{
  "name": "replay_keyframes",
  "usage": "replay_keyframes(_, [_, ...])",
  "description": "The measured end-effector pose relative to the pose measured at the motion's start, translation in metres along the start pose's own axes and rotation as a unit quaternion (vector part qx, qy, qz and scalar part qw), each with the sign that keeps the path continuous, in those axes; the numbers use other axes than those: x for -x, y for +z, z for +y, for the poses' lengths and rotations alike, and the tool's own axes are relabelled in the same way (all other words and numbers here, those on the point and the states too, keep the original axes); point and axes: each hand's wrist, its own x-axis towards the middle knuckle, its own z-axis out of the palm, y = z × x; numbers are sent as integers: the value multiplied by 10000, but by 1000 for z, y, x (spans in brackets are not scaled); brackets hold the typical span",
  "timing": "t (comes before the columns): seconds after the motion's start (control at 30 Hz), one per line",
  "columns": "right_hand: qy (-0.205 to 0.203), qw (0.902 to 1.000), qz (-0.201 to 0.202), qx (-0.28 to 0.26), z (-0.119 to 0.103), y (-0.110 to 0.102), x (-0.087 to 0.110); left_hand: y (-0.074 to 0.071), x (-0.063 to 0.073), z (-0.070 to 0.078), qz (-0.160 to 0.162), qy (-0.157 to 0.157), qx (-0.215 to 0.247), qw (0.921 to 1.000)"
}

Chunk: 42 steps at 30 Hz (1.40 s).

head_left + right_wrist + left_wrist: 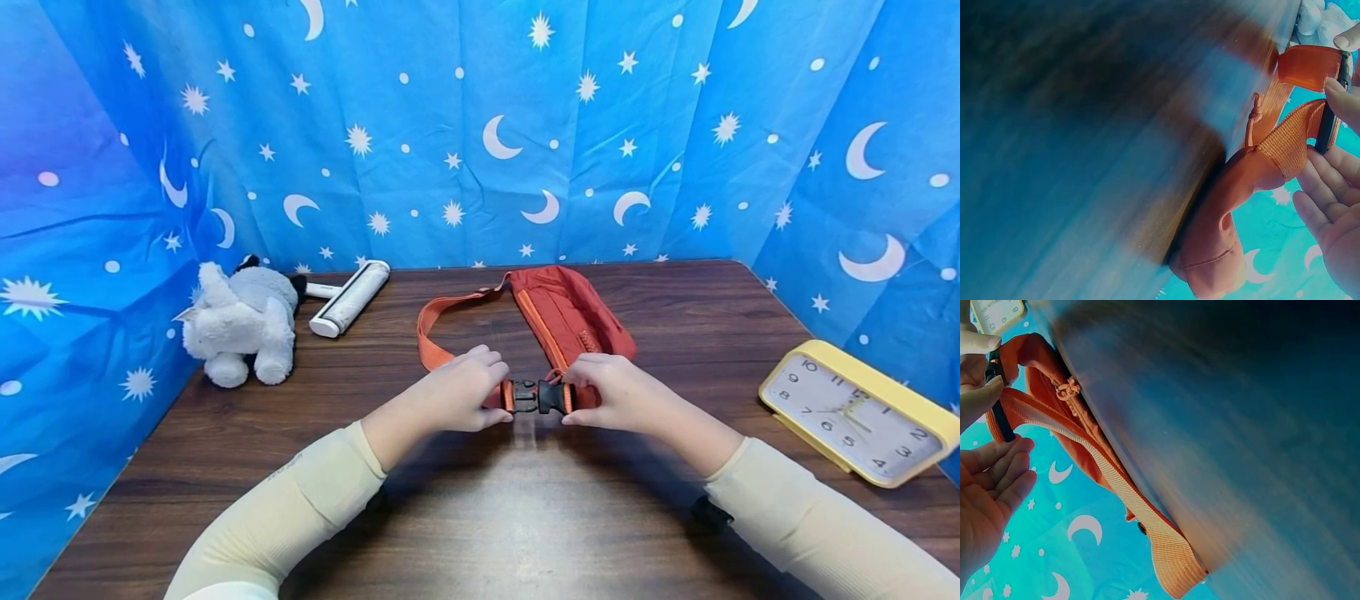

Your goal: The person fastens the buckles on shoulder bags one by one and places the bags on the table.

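A red waist bag [581, 304] with an orange zip lies on the table, its orange strap [430, 329] looping out to the left. In front of it, both hands hold the two black halves of the strap's buckle end to end. My left hand [453, 393] pinches the pronged half [524, 396] between thumb and fingers. The socket half [556, 397] is pinched by my right hand [626, 393], with the prong tips right at its mouth. In the left wrist view the strap [1129, 481] runs back from the buckle; the right wrist view shows the bag's end [1213, 256].
A grey and white plush animal [243, 321] sits at the back left, beside a white T-shaped roller tool [350, 298]. On the right, a yellow clock [855, 412] leans back near the table edge. Blue star-and-moon cloth [480, 167] hangs around the wooden table [480, 517].
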Motion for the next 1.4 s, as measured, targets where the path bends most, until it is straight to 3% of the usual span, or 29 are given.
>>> replay_keyframes(1.4, [1, 9997, -210, -147, -4, 0, -6, -1, -4, 4, -160, 54, -55, 9998])
